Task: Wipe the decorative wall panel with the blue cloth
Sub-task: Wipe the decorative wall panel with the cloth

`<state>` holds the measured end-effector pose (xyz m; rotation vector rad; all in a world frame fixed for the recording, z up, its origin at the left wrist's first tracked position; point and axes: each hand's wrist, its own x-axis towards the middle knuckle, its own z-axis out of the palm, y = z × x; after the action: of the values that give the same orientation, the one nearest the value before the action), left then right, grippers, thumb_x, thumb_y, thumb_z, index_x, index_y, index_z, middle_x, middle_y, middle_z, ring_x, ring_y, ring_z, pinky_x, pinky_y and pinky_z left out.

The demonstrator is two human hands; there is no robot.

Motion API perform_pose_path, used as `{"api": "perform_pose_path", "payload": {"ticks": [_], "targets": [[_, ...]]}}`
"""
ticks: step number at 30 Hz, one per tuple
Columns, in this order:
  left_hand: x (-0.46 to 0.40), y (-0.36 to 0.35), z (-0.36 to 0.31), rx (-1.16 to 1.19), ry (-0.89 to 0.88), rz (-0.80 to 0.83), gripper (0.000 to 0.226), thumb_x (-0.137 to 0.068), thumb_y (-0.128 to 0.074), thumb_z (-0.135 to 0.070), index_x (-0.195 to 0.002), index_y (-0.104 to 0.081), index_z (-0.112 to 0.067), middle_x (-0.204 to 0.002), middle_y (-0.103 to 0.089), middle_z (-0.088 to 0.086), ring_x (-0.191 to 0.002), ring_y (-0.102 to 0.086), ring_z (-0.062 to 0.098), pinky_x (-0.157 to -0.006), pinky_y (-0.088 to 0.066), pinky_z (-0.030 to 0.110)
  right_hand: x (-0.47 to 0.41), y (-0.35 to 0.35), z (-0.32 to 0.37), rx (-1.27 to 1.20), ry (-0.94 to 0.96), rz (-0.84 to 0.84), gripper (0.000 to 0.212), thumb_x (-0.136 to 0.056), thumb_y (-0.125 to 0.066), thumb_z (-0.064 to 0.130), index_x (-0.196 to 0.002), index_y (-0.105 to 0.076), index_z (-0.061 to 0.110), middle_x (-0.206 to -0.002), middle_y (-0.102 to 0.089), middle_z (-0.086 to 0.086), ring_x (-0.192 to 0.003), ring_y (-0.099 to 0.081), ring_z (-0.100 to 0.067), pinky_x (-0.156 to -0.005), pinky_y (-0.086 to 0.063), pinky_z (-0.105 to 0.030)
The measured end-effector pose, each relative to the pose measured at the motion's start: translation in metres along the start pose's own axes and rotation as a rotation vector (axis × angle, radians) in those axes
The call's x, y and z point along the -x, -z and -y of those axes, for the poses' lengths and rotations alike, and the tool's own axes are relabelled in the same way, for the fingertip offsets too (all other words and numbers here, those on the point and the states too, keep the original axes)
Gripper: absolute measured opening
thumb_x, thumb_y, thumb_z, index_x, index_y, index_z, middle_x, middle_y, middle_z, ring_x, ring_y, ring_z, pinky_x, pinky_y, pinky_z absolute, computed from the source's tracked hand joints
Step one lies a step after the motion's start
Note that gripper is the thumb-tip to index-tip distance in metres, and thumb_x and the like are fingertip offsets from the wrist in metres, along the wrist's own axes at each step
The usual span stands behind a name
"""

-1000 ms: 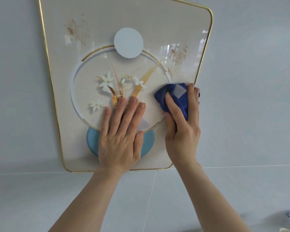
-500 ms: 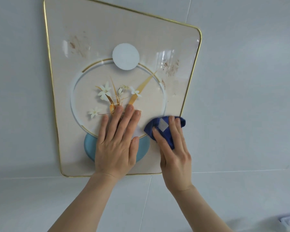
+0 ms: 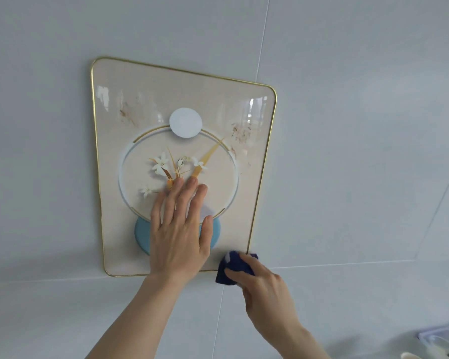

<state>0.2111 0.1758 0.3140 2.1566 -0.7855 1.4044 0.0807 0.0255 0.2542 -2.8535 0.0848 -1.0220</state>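
The beige, gold-rimmed decorative wall panel [image 3: 114, 229], printed with a ring, white flowers and a blue vase shape, is mounted on a pale grey tiled wall [image 3: 347, 151].

Left hand [image 3: 178, 234]: open and flat, palm against the lower centre of the panel. The fingers are extended and slightly spread, pointing up toward the printed flowers; the thumb lies out to the side over the blue vase shape. It grips nothing. The forearm rises from the bottom edge of the view.

Right hand [image 3: 266, 283]: curled around a bunched dark blue cloth [image 3: 227, 272], with the fingers folded over the top of the wad. The cloth sits at the panel's lower right corner, overlapping the gold rim and the wall below it. The forearm enters from the lower right.

Brownish smears [image 3: 241, 133] are visible on the panel's upper right area, and a second patch [image 3: 126, 114] on the upper left.
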Motion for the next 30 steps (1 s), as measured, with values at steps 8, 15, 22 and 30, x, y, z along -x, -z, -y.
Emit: {"api": "perform_pose_path", "payload": {"ticks": [8,15,22,30], "targets": [[-0.049,0.027,-0.006,0.038,-0.022,-0.106,0.056,-0.102,-0.048,-0.033,-0.155,-0.046,-0.017,-0.166,-0.042,0.005,-0.157,-0.036,0.029,-0.132,-0.012,0.048,-0.060,0.107,0.003,-0.841,-0.367,-0.365,0.043,-0.093,-0.069,0.002,-0.111,-0.075,0.041,-0.097,-0.077,0.028,-0.095,-0.069,0.008,-0.080,-0.050,-0.008],[-0.086,0.019,-0.002,-0.108,-0.024,-0.050,0.086,-0.099,-0.049,-0.048,-0.168,-0.012,-0.012,-0.178,-0.009,0.008,-0.165,-0.006,0.027,-0.134,-0.003,0.046,-0.143,0.146,0.037,-0.620,-0.101,-0.693,0.043,-0.096,-0.067,0.007,-0.134,-0.065,0.026,-0.127,-0.067,0.004,-0.117,-0.060,-0.002,-0.094,-0.043,-0.006],[-0.087,0.001,0.013,-0.150,-0.076,-0.092,0.106,-0.089,-0.062,-0.057,-0.169,-0.009,-0.012,-0.179,-0.007,0.005,-0.166,-0.004,0.024,-0.134,-0.002,0.044,-0.174,0.101,0.030,-0.228,0.034,-0.618,0.051,-0.103,-0.059,0.010,-0.151,-0.049,0.026,-0.167,-0.034,-0.003,-0.155,-0.031,-0.018,-0.102,-0.038,-0.020],[-0.087,-0.013,0.019,-0.129,-0.083,-0.121,0.102,-0.094,-0.054,-0.062,-0.169,-0.006,-0.013,-0.179,-0.003,0.003,-0.166,0.000,0.021,-0.134,0.002,0.043,-0.177,0.064,0.022,-0.089,0.226,-0.638,0.038,-0.107,-0.053,0.018,-0.144,-0.058,0.024,-0.164,-0.037,-0.011,-0.156,-0.028,-0.025,-0.113,-0.046,-0.034]]}}
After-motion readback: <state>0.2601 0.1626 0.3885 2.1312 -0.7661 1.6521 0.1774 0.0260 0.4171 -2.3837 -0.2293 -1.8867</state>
